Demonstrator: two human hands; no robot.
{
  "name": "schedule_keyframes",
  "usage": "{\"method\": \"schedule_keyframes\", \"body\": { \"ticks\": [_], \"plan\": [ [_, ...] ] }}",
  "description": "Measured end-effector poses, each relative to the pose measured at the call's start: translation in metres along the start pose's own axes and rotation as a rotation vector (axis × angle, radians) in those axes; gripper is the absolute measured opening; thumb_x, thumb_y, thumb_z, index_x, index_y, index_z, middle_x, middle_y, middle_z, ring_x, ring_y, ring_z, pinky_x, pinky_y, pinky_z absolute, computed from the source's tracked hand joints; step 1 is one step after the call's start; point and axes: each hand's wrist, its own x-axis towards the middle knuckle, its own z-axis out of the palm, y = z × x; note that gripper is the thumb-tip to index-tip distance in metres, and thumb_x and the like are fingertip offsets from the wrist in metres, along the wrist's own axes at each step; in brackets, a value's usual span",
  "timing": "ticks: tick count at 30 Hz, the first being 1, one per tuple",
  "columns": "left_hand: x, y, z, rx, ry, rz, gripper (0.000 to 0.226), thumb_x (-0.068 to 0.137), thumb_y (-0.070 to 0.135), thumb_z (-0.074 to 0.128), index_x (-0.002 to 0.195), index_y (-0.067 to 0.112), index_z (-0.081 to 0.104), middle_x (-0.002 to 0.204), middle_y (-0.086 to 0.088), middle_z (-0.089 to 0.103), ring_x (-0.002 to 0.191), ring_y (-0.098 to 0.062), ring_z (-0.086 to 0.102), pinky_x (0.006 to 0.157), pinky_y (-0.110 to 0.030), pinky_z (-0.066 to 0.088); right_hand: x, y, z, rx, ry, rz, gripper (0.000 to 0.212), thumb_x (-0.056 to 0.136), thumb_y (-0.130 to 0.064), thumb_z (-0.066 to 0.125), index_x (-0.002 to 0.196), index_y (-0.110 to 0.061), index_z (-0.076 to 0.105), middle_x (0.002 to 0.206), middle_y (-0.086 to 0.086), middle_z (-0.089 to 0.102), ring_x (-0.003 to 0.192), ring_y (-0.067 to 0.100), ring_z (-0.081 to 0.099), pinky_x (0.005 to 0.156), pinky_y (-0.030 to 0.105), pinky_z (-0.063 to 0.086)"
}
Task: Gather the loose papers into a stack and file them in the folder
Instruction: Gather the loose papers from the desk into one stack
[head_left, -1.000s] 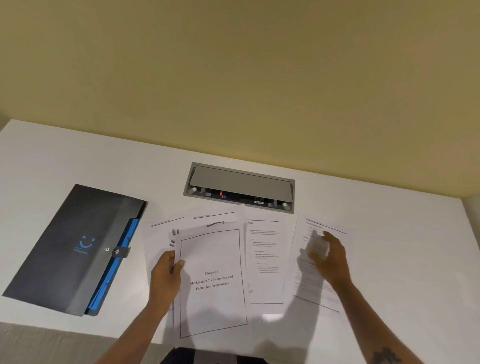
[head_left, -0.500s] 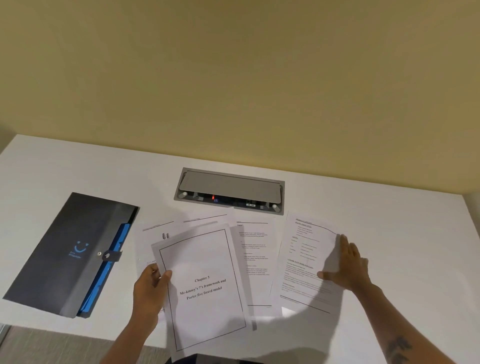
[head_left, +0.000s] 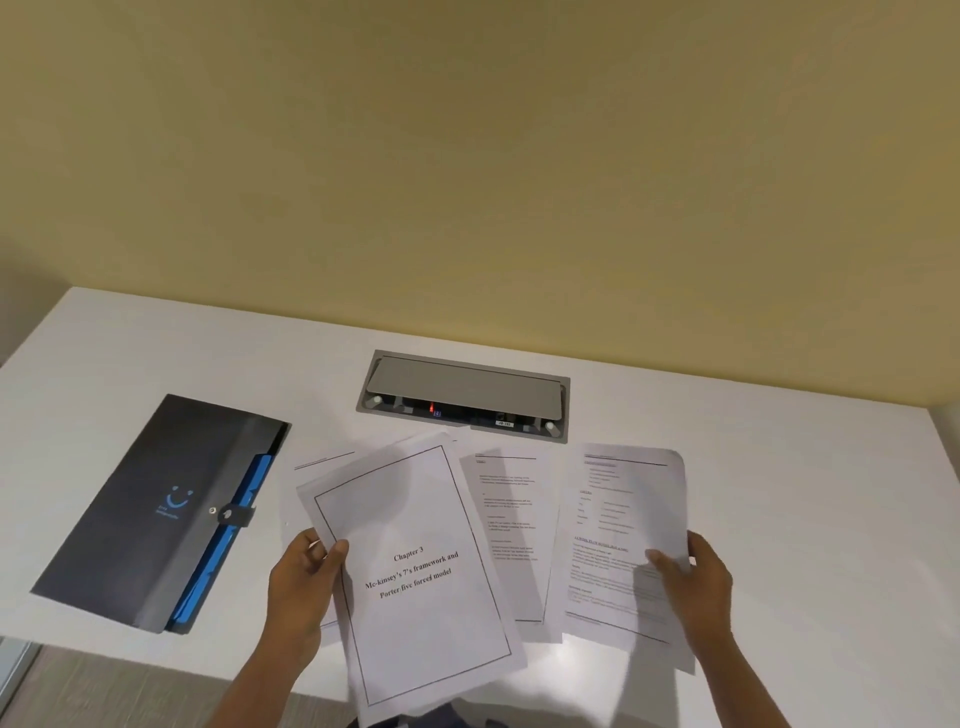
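White desk (head_left: 779, 467) holds scattered sheets; left hand (head_left: 304, 587) pinches the title page (head_left: 415, 571), right hand (head_left: 693, 582) pinches the text page (head_left: 618, 525); recommend overlaying edges squarely before adding the middle sheet (head_left: 511, 525).

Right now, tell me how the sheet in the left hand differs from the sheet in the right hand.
The left sheet is a title page: a ruled border with a few centred bold lines. The right sheet is filled with small text under headings. The left hand pinches the left sheet's left edge; the right hand grips the right sheet's right edge. The left sheet tilts more. Both are white printed pages, lifted off the desk.
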Motion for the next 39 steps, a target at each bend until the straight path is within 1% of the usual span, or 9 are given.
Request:
{"method": "schedule_keyframes", "body": {
  "ticks": [6,9,13,17,20,23,31,36,39],
  "plan": [
    [-0.005,0.011,-0.009,-0.039,-0.037,-0.002,0.011,0.097,0.018,0.069,0.108,0.021,0.070,0.099,-0.003,0.082,0.095,-0.029,0.079,0.087,-0.047,0.063,-0.020,-0.034,-0.026,0.134,0.001,-0.102,0.010,0.095,-0.030,0.076,0.086,-0.030,0.071,0.083,-0.006,0.077,0.081,0.022,0.074,0.062,0.029,0.050],
    [-0.003,0.014,-0.010,-0.032,-0.057,-0.005,0.011,0.098,0.017,0.069,0.106,0.022,0.072,0.101,-0.004,0.082,0.094,-0.028,0.080,0.086,-0.047,0.064,-0.036,-0.056,-0.025,0.280,-0.121,-0.098,0.007,0.095,-0.029,0.076,0.096,-0.035,0.078,0.092,-0.018,0.082,0.081,0.002,0.077,0.069,0.029,0.056],
    [-0.001,0.014,-0.010,0.044,-0.085,0.015,0.006,0.098,0.018,0.068,0.102,0.014,0.070,0.100,-0.021,0.075,0.096,-0.042,0.074,0.093,-0.056,0.062,-0.065,-0.084,0.013,0.398,-0.392,-0.082,0.024,0.100,-0.021,0.071,0.123,-0.019,0.077,0.116,-0.008,0.082,0.108,0.009,0.076,0.100,0.037,0.056],
    [-0.008,0.014,-0.008,0.120,-0.129,0.031,0.012,0.099,0.015,0.065,0.109,0.020,0.071,0.100,-0.004,0.079,0.095,-0.021,0.074,0.098,-0.046,0.059,-0.097,-0.102,0.052,0.416,-0.651,-0.093,0.027,0.106,-0.016,0.061,0.129,-0.022,0.074,0.126,-0.010,0.078,0.122,0.008,0.071,0.106,0.030,0.051],
    [-0.015,0.010,-0.010,0.134,-0.142,-0.001,0.011,0.101,0.018,0.062,0.109,0.012,0.068,0.106,-0.009,0.077,0.102,-0.031,0.072,0.098,-0.046,0.055,-0.116,-0.107,0.075,0.406,-0.772,-0.103,0.029,0.109,-0.016,0.056,0.132,-0.023,0.072,0.131,-0.005,0.076,0.128,0.012,0.068,0.112,0.038,0.049],
    [-0.018,0.004,-0.015,0.130,-0.132,-0.045,0.028,0.103,0.021,0.058,0.111,-0.006,0.056,0.105,-0.029,0.067,0.093,-0.044,0.063,0.088,-0.049,0.053,-0.134,-0.112,0.088,0.374,-0.915,-0.091,0.030,0.108,-0.034,0.057,0.136,-0.031,0.069,0.136,-0.003,0.074,0.130,0.016,0.068,0.111,0.042,0.051],
    [-0.028,-0.009,-0.044,0.103,-0.110,-0.147,0.024,0.105,0.026,0.055,0.108,0.002,0.061,0.096,-0.007,0.061,0.088,-0.020,0.057,0.077,-0.034,0.045,-0.152,-0.125,0.114,0.208,-1.151,-0.049,0.037,0.106,-0.040,0.057,0.143,-0.039,0.061,0.138,-0.006,0.072,0.128,0.016,0.069,0.101,0.034,0.060],
    [-0.033,-0.016,-0.055,0.108,-0.038,-0.183,0.012,0.102,0.020,0.060,0.104,0.011,0.068,0.099,-0.011,0.075,0.098,-0.033,0.069,0.087,-0.048,0.055,-0.138,-0.132,0.122,0.048,-1.135,-0.070,0.034,0.105,-0.051,0.055,0.126,-0.033,0.074,0.122,0.012,0.078,0.089,0.014,0.071,0.085,0.036,0.060],
    [-0.035,-0.022,-0.059,0.183,0.058,-0.196,0.019,0.103,0.023,0.060,0.109,0.006,0.064,0.108,-0.016,0.073,0.104,-0.035,0.067,0.092,-0.049,0.053,-0.119,-0.150,0.128,-0.114,-0.873,-0.234,0.022,0.103,-0.036,0.064,0.111,-0.020,0.077,0.109,0.008,0.080,0.090,0.023,0.078,0.093,0.053,0.063]
  ]
}}
